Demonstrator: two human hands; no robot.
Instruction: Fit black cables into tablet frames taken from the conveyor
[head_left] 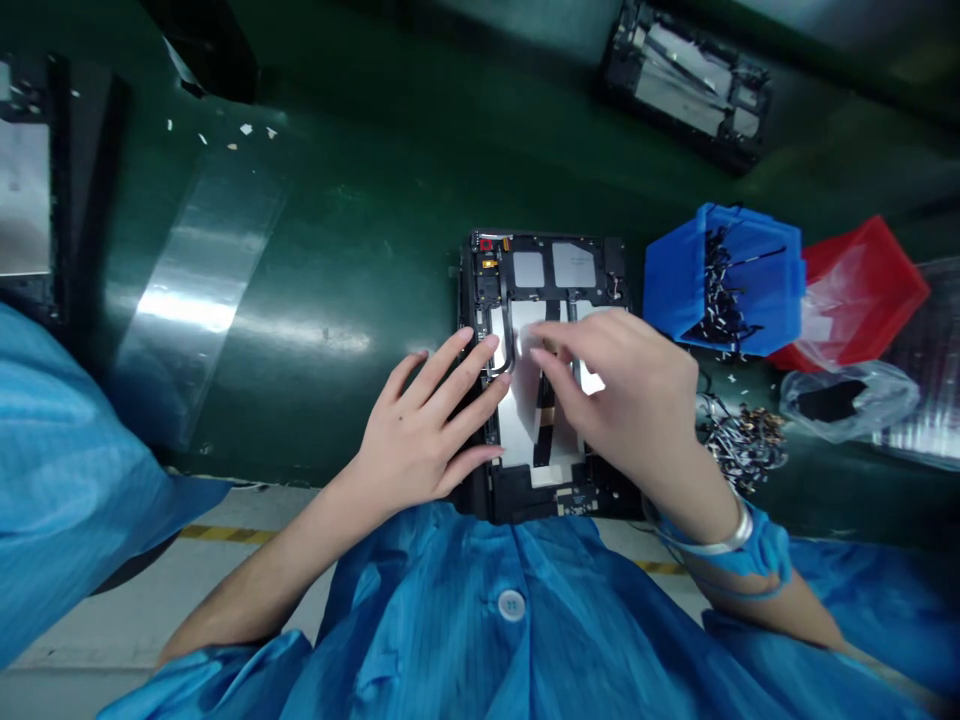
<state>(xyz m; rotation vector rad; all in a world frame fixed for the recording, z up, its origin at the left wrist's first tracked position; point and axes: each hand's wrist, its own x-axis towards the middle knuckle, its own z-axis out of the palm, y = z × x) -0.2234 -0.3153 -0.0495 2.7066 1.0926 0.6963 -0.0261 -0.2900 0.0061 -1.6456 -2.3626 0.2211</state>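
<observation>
An opened tablet chassis lies on the dark green belt in front of me, its inner boards, silver plates and black flex cables showing. My left hand rests flat on its left edge, fingers stretched out and apart. My right hand hovers over the middle of the chassis with fingers curled and fingertips pressed together near a black flex strip. What the fingertips pinch, if anything, is too small to make out. A silver bracelet sits on my right wrist.
A blue bin of small dark parts and a red bin stand right of the chassis, with loose parts and a clear bag below them. Another opened chassis lies farther up the belt. A dark tray is at far left.
</observation>
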